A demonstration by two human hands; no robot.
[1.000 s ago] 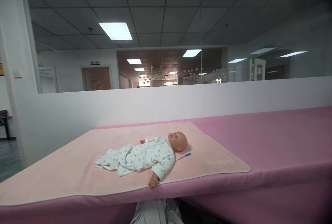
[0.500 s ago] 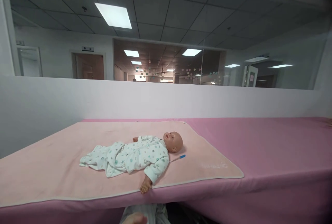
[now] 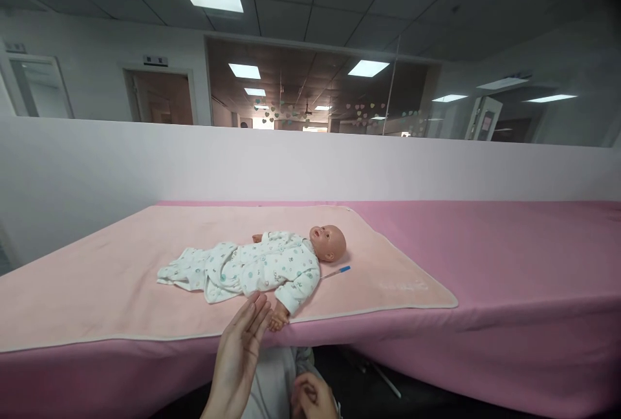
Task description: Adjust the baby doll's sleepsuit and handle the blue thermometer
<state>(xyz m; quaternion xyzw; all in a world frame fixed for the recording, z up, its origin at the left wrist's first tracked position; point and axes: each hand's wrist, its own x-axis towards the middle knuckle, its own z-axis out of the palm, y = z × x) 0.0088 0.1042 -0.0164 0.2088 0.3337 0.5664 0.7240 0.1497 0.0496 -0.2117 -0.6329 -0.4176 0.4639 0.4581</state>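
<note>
Baby doll (image 3: 272, 262) in spotted white sleepwear is laid on its back on a pale pink blanket (image 3: 121, 283), head to the right, with a blue-tipped thermometer (image 3: 336, 272) just beside its neck. The left hand (image 3: 240, 357) is raised flat with fingers extended, its tips close to the doll's near hand at the blanket's front edge. The right hand (image 3: 313, 398) is held low below the pink table (image 3: 509, 257), loosely curled and holding nothing.

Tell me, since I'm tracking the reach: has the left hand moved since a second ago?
Yes. The left hand has come up into view from below the table edge; its fingertips now reach the doll's hand at the blanket's near edge.
</note>
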